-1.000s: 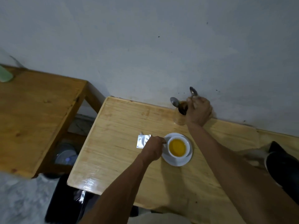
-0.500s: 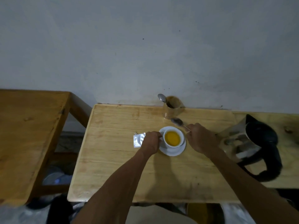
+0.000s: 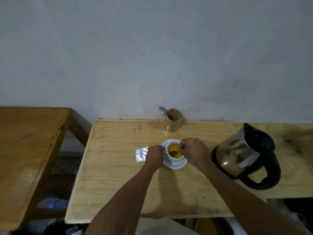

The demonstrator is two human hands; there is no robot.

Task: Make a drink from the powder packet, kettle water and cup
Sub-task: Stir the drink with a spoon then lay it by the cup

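stirring suits small circles: right hand (image 3: 194, 152) pinches a spoon (image 3: 174, 152) in the cup (image 3: 174, 155); left hand (image 3: 155, 156) grips the cup's handle, steadying it.

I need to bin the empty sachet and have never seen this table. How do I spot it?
Start at the light wooden table against the wall, then find the white cup on its saucer. Just left of the left hand lies the packet: flat, silvery, the only foil item.
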